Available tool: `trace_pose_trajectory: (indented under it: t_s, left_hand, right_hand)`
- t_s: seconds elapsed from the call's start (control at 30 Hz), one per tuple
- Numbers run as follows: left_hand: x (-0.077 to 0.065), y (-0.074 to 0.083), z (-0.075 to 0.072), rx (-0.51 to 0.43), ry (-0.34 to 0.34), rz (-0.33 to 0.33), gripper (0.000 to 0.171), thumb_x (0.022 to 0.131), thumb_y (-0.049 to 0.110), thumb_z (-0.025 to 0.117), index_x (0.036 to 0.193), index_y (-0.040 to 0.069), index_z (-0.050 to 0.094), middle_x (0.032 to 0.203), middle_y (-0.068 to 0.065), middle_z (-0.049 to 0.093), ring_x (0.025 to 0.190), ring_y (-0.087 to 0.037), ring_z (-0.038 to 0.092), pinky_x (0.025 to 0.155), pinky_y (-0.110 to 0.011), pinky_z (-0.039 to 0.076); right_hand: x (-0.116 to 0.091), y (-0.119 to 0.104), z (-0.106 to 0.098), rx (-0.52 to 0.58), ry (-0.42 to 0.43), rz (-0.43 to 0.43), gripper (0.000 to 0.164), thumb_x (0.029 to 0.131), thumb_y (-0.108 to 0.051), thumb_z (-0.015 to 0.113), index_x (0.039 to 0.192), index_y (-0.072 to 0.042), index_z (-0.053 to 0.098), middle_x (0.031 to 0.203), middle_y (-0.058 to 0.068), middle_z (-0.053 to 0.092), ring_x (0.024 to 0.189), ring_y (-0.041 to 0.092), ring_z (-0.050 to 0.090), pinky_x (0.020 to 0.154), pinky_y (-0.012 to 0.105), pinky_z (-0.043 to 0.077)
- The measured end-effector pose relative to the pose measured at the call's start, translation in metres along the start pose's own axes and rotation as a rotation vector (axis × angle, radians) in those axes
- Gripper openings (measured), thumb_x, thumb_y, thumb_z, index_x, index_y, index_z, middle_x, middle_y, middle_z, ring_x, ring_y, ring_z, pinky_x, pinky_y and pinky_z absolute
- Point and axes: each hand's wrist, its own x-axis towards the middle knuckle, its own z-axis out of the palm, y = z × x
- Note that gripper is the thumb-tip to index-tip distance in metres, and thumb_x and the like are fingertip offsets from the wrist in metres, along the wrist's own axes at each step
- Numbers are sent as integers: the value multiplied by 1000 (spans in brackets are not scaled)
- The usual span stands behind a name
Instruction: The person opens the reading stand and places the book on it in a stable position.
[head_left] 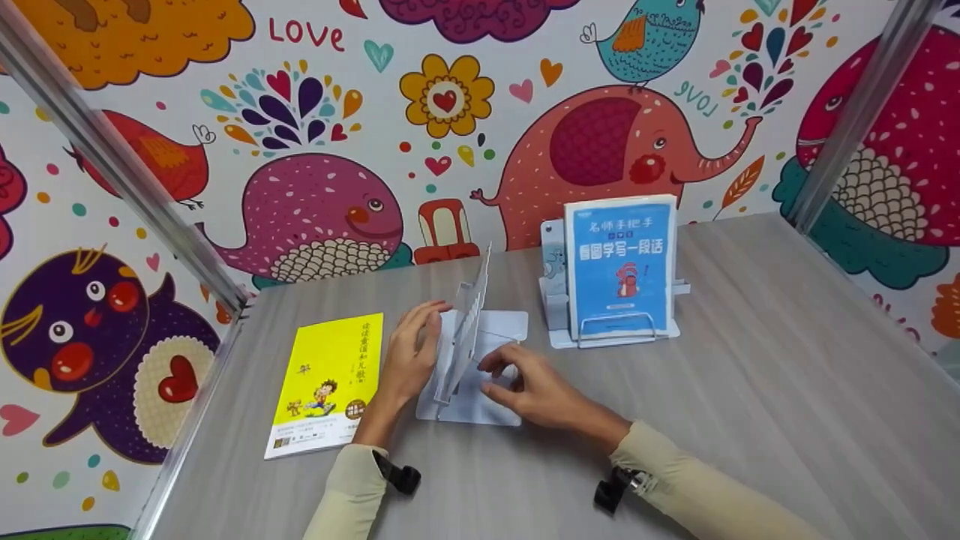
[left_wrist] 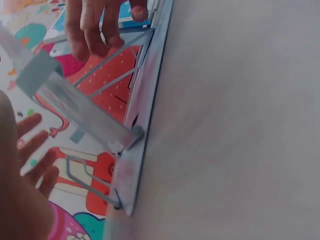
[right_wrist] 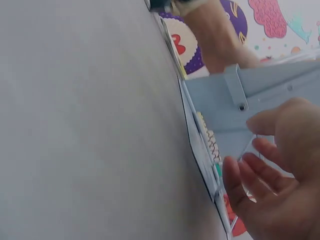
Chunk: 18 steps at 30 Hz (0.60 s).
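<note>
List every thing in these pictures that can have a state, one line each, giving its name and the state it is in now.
Near stand: base flat on table, back panel raised on edge.
Far stand: set up, holding the blue book.
Blue book: closed, upright, cover facing out.
Yellow book: closed, lying flat.
Left hand: fingers straight, resting against the raised panel.
Right hand: fingers loosely bent over the base.

Bright, even light; wrist views blurred; soft shadows

Yellow book (head_left: 327, 382), blue book (head_left: 619, 264), pale blue-white stand (head_left: 471, 352), grey wood-grain table (head_left: 787, 390).
</note>
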Motion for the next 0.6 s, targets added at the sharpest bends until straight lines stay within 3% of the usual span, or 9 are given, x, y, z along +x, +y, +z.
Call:
trace_pose_trajectory:
  t_s: [0.13,0.27,0.5,0.6]
  left_hand:
    - [6,-14,0,-39,-46,-107,50,116,45,44,149,14,65,156,-6,63,146,-27,57,129,-53,39]
    - [7,-20,-1,-71,-135,-178,54,117,47,41,152,12,62,155,-10,64,142,-30,60,127,-54,40]
    - [5,-19,3,-70,-177,-184,54,116,47,45,154,12,59,155,-11,64,139,-32,62,125,-56,43]
    - [4,-19,5,-37,-185,-183,54,115,48,49,155,13,58,157,-11,62,143,-33,60,126,-57,41]
  right_hand:
    - [0,-7,9,-13,-20,-41,28,101,-27,78,124,-12,70,119,10,73,105,25,68,84,29,62]
    - [3,-15,18,-27,-62,-46,23,102,-30,77,119,-14,73,109,2,75,94,13,68,79,25,61]
    - [10,-22,25,-65,-48,-56,16,104,-25,74,116,-16,79,97,-5,77,82,4,67,73,23,59]
    - [10,-23,25,-84,-54,-55,18,103,-30,76,115,-17,80,96,-7,77,82,2,66,74,25,61]
